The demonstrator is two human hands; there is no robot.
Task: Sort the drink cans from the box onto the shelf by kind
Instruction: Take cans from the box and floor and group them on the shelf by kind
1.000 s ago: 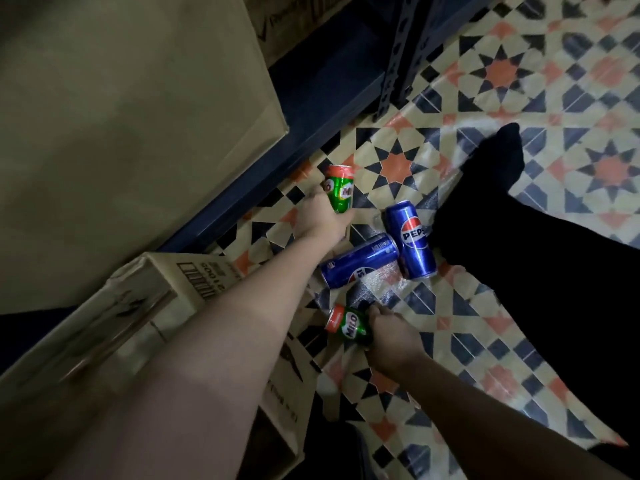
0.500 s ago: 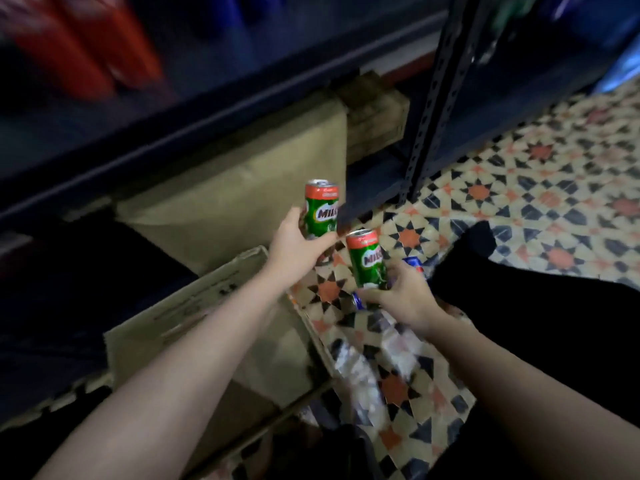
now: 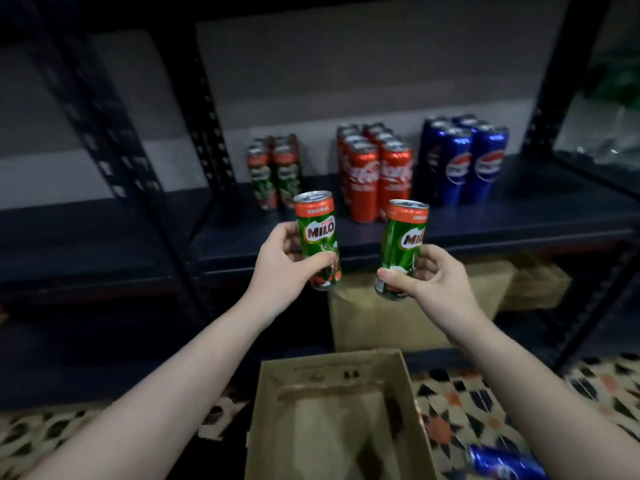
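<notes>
My left hand grips a green Milo can upright in front of the dark shelf. A second Milo can, tilted slightly, is held by my right hand. Both cans hover just before the shelf's front edge. On the shelf stand three groups: Milo cans at the left, red Coca-Cola cans in the middle, blue Pepsi cans at the right. The open cardboard box lies on the floor below my arms. A blue Pepsi can lies on the floor at the bottom right.
Black perforated shelf uprights stand left of the can groups, another upright at the right. Cardboard boxes sit on the lower shelf level. The patterned tiled floor spreads around the box.
Both hands picked Milo cans off the floor and raised them to shelf height. My view has swung up from the floor to the shelf.
</notes>
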